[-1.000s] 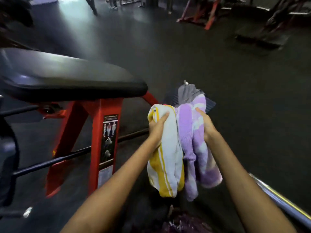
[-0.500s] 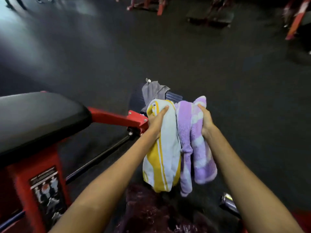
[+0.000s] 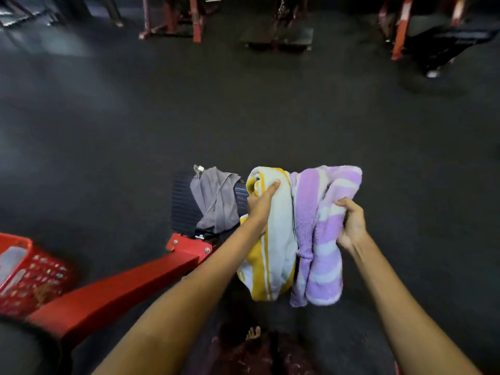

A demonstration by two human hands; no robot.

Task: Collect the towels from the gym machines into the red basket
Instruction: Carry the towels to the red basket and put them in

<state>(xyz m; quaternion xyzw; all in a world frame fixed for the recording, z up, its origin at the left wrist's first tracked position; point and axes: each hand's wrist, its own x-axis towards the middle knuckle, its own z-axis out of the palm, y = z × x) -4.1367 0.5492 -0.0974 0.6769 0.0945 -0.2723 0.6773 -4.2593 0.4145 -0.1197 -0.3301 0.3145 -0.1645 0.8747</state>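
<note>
My left hand [image 3: 261, 204] grips a yellow-and-white striped towel [image 3: 273, 255] that hangs in front of me. Pressed against it on the right is a purple-and-white striped towel [image 3: 322, 239], held by my right hand [image 3: 350, 226]. Just behind my left hand a grey towel [image 3: 216, 198] is draped over a black ribbed footplate [image 3: 181, 201] at the end of a red machine beam [image 3: 121, 288]. The red basket [image 3: 29, 277] stands on the floor at the left edge, with something pale inside it.
Dark rubber floor [image 3: 270, 117] stretches ahead. Red-framed gym machines [image 3: 173, 20] line the far side, with another one [image 3: 400, 31] at the far right. My bare foot [image 3: 253, 332] shows at the bottom.
My view has swung right and down: the black bench pad has left the frame, the red basket has come into sight at the left, and both towels stay in my hands.
</note>
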